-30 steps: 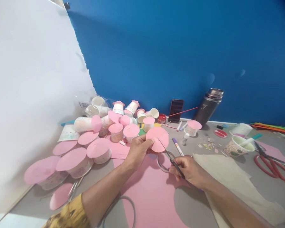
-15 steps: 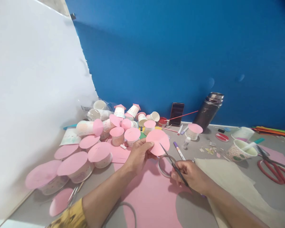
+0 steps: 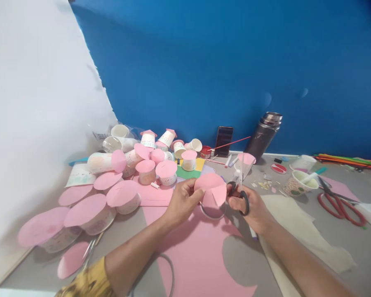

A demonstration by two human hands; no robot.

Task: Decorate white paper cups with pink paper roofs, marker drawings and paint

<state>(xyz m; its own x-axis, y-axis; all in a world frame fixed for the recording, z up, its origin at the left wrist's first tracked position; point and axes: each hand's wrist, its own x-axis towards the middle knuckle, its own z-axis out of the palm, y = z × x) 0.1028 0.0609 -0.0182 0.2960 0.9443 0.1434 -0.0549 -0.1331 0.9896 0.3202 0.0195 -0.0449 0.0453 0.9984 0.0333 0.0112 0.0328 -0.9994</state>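
Pink paper disc held above the pink paper sheet, near the disc-topped paper cups. The left hand pinches its left edge, thumb in front, with no gap in the grip. The right hand closes around the black-handled scissors, blades pointing away; whether its fingertips touch the disc is unclear. A slit at the disc's lower edge suggests a cutting step; further handling calls for steady support beside that slit.
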